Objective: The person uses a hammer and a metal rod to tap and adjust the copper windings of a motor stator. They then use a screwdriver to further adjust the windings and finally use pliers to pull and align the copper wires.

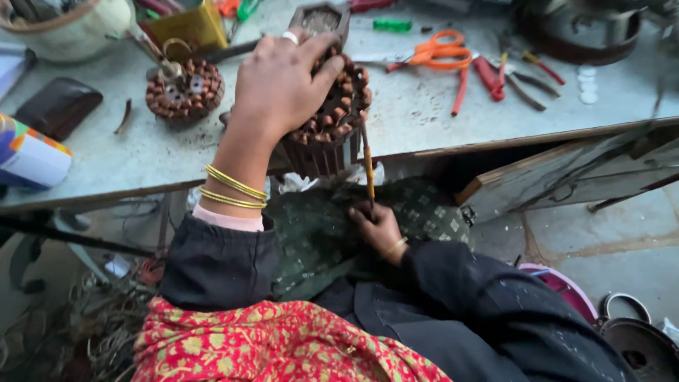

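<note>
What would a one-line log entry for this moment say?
left hand: grips copper-wound stator at bench edge | right hand: holds thin stick tool against stator | second stator: on bench

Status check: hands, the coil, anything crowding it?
Left hand gripping copper coil at bench edge. Right hand holds thin stick against it. Second coil and scissors lie apart.

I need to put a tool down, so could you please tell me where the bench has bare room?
Bare grey bench lies between the round copper-wound stator under the left hand and the orange-handled scissors, also left of the smaller copper coil. The far edge is crowded with tools.
</note>
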